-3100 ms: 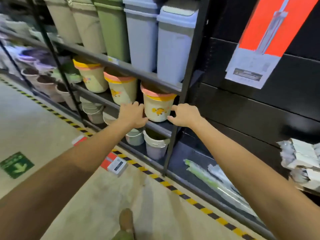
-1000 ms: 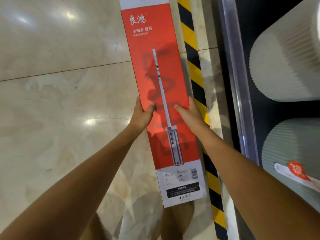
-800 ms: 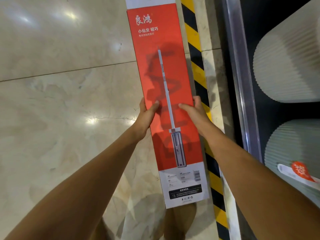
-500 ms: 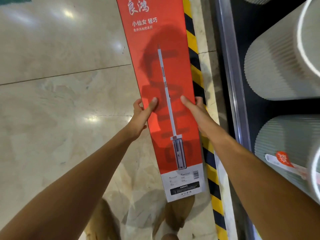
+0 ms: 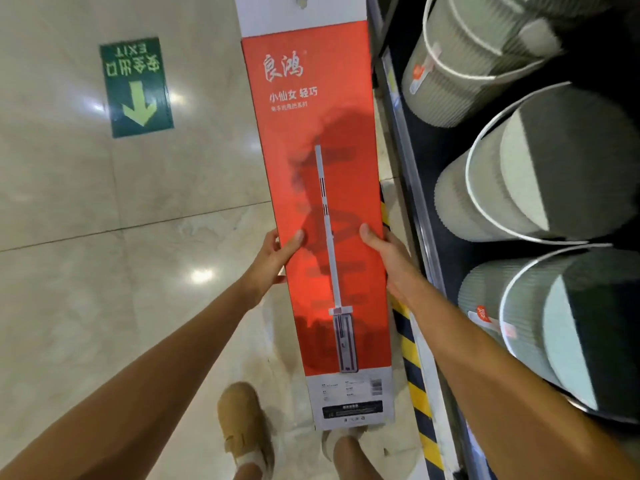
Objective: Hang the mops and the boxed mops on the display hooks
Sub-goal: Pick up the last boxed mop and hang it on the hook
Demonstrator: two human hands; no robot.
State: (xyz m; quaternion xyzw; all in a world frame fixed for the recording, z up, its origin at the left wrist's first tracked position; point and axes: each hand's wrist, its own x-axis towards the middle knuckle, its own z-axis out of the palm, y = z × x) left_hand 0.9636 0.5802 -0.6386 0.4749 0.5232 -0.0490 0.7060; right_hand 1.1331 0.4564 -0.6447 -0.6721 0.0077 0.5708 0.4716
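Observation:
I hold a long flat boxed mop [image 5: 320,140], red with white ends and a picture of a mop, out in front of me over the floor. A hang hole shows in its far white end. My left hand [image 5: 273,261] grips the box's left edge, thumb on the red face. On the opposite edge my right hand [image 5: 388,258] grips at the same height, thumb also on top. No display hooks are in view.
A black low shelf [image 5: 412,188] runs along the right with several ribbed grey-green bins [image 5: 519,181] on it. Yellow-black hazard tape [image 5: 415,389] lines its foot. A green exit sign [image 5: 135,86] is stuck on the marble floor. My feet [image 5: 242,424] are below the box.
About three seconds ago both hands rested on a bucket shelf; since then they hold the boxed mop. In the last second the view moved along the aisle, the exit sign and more bins coming into view.

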